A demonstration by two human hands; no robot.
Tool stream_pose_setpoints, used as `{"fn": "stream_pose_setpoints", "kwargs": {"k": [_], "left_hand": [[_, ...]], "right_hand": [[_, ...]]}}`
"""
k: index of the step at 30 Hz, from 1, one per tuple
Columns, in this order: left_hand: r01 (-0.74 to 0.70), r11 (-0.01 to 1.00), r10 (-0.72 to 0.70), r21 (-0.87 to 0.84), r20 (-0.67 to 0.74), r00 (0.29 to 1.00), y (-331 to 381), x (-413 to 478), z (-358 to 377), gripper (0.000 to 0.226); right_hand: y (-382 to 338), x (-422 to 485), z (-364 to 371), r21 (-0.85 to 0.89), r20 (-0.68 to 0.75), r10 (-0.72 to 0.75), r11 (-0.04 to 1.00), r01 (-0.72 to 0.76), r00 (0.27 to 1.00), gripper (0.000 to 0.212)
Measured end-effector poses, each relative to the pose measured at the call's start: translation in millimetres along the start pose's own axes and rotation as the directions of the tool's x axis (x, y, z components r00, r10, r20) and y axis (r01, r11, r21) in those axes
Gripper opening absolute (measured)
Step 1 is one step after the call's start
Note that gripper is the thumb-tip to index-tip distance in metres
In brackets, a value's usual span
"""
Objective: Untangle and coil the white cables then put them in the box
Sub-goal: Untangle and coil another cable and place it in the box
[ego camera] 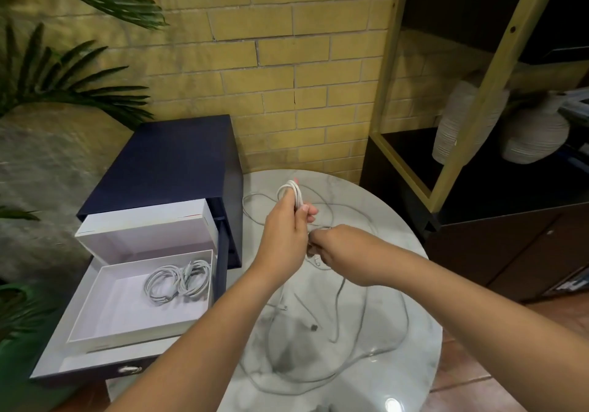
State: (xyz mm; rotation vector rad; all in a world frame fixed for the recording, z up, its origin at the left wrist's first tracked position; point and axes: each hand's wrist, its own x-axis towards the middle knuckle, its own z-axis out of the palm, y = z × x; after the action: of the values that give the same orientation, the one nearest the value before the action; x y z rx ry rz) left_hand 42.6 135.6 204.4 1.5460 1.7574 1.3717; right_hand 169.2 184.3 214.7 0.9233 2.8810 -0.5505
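My left hand (287, 223) is raised over the round marble table (414, 332) and grips a small coil of white cable (293, 193) wound over its fingers. Just below and to the right, my right hand (334, 246) pinches the loose run of the same cable. More white cable (366, 344) lies in loose tangled loops on the tabletop, with connector ends among them. On the left, an open white box (95, 316) sits in a pulled-out drawer, and two coiled white cables (178, 282) lie inside it.
A dark blue drawer cabinet (172, 156) stands left of the table, with the box lid (143, 230) propped behind the box. Palm leaves (63, 70) hang at the far left. A dark shelf unit (478, 188) with white ribbed vases (535, 137) stands at right.
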Motion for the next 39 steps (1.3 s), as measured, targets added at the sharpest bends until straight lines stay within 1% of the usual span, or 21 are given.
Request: {"fn": "stream_pose_setpoints", "kwargs": {"k": [2, 5, 6, 9, 12, 13, 14, 15, 17, 19, 22, 24, 26, 28, 29, 30, 32, 34, 35, 37, 39], "left_hand": [[-0.080, 0.983, 0.067, 0.165, 0.082, 0.994, -8, -2, -1, 0.015], [-0.154, 0.936, 0.099, 0.315, 0.185, 0.978, -22, -5, -3, 0.012], [-0.167, 0.928, 0.102, 0.332, 0.204, 0.974, -24, -5, -4, 0.010], [-0.141, 0.922, 0.051, 0.360, 0.248, 0.967, -21, -8, -11, 0.033], [-0.139, 0.915, 0.025, 0.380, 0.288, 0.957, -16, -10, -18, 0.034], [-0.122, 0.927, 0.010, 0.354, 0.300, 0.954, -13, -11, -20, 0.032], [-0.089, 0.949, -0.007, 0.302, 0.304, 0.953, -10, -12, -22, 0.030], [-0.025, 0.975, -0.042, 0.219, 0.297, 0.954, -6, -12, -23, 0.030], [0.152, 0.988, -0.140, -0.021, 0.283, 0.949, 2, -12, -25, 0.032], [0.287, 0.923, -0.200, -0.256, 0.319, 0.926, 10, -10, -27, 0.034], [0.395, 0.762, -0.204, -0.514, 0.389, 0.899, 24, -8, -32, 0.034], [0.429, 0.639, -0.185, -0.638, 0.414, 0.891, 31, -8, -34, 0.033], [0.428, 0.550, -0.162, -0.717, 0.411, 0.897, 35, -8, -31, 0.032], [0.368, 0.531, -0.155, -0.763, 0.340, 0.928, 35, -5, -25, 0.032], [0.329, 0.553, -0.167, -0.766, 0.285, 0.944, 32, -2, -23, 0.033], [0.294, 0.591, -0.186, -0.751, 0.228, 0.956, 30, 1, -21, 0.035], [0.237, 0.727, -0.199, -0.645, 0.133, 0.971, 23, 5, -18, 0.036], [0.160, 0.891, -0.141, -0.426, 0.078, 0.987, 16, 3, -15, 0.033], [0.115, 0.943, -0.101, -0.312, 0.062, 0.993, 13, 2, -14, 0.030], [0.043, 0.992, -0.038, -0.116, 0.043, 0.998, 6, 1, -11, 0.023], [0.005, 0.998, -0.007, 0.056, 0.041, 0.999, 1, 2, -10, 0.015]], "right_hand": [[1, -3, -7, -0.055, -0.006, -0.019, 0.998, 0.018, 1.000, 0.032], [6, -5, -20, -0.108, -0.014, 0.003, 0.994, -0.004, 1.000, 0.034], [8, -6, -24, -0.133, -0.028, 0.012, 0.991, -0.016, 1.000, 0.031], [15, -9, -36, -0.156, -0.104, 0.015, 0.987, -0.031, 0.995, 0.024], [19, -10, -45, -0.159, -0.163, 0.000, 0.987, -0.026, 0.987, 0.022], [20, -9, -47, -0.156, -0.179, -0.005, 0.987, -0.023, 0.984, 0.022], [21, -8, -49, -0.149, -0.203, -0.006, 0.988, -0.025, 0.979, 0.022], [23, -6, -50, -0.138, -0.235, 0.000, 0.990, -0.033, 0.972, 0.022], [27, -2, -51, -0.095, -0.316, 0.015, 0.994, -0.048, 0.949, 0.021], [30, 1, -50, -0.007, -0.359, 0.037, 0.999, -0.042, 0.932, 0.021], [29, 4, -42, 0.142, -0.352, 0.033, 0.990, 0.019, 0.935, 0.030], [25, 7, -32, 0.219, -0.310, 0.036, 0.975, 0.035, 0.950, 0.029], [20, 10, -21, 0.284, -0.254, 0.048, 0.958, 0.027, 0.966, 0.029], [15, 11, -9, 0.279, -0.177, 0.053, 0.960, -0.002, 0.983, 0.030], [12, 10, -2, 0.264, -0.132, 0.040, 0.964, -0.004, 0.990, 0.029], [8, 8, 4, 0.268, -0.093, 0.019, 0.963, 0.007, 0.995, 0.025], [3, 4, 12, 0.277, -0.062, -0.011, 0.961, 0.028, 0.998, 0.019], [1, 4, 9, 0.195, -0.064, -0.009, 0.981, 0.021, 0.998, 0.021], [1, 5, 7, 0.145, -0.054, -0.011, 0.989, 0.018, 0.998, 0.022], [1, 5, 3, 0.048, -0.016, -0.022, 0.999, 0.023, 1.000, 0.025], [3, 1, -2, -0.033, 0.012, -0.017, 0.999, 0.017, 1.000, 0.024]]}}
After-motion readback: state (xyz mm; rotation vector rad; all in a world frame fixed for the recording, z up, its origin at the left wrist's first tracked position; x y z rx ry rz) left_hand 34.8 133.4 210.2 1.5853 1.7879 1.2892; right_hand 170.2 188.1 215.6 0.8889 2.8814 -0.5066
